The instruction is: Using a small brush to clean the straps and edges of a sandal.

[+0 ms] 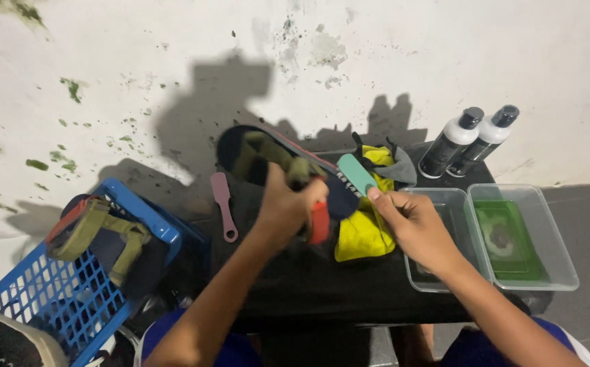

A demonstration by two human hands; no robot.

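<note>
My left hand (pixel 283 211) grips a dark flip-flop sandal (pixel 261 158) with olive-green straps and a red edge, holding it tilted above a black table (pixel 322 285). My right hand (pixel 404 217) holds a teal brush or scrubbing block (pixel 355 174) against the sandal's sole near its right end. A yellow cloth (pixel 366 231) lies on the table right under both hands.
A pink brush handle (pixel 224 204) lies on the table's left. Two black-and-white bottles (pixel 468 143) stand at the back right. Two clear plastic tubs (pixel 512 238) sit on the right, one with green liquid. A blue crate (pixel 71 285) at left holds another sandal (pixel 101 234).
</note>
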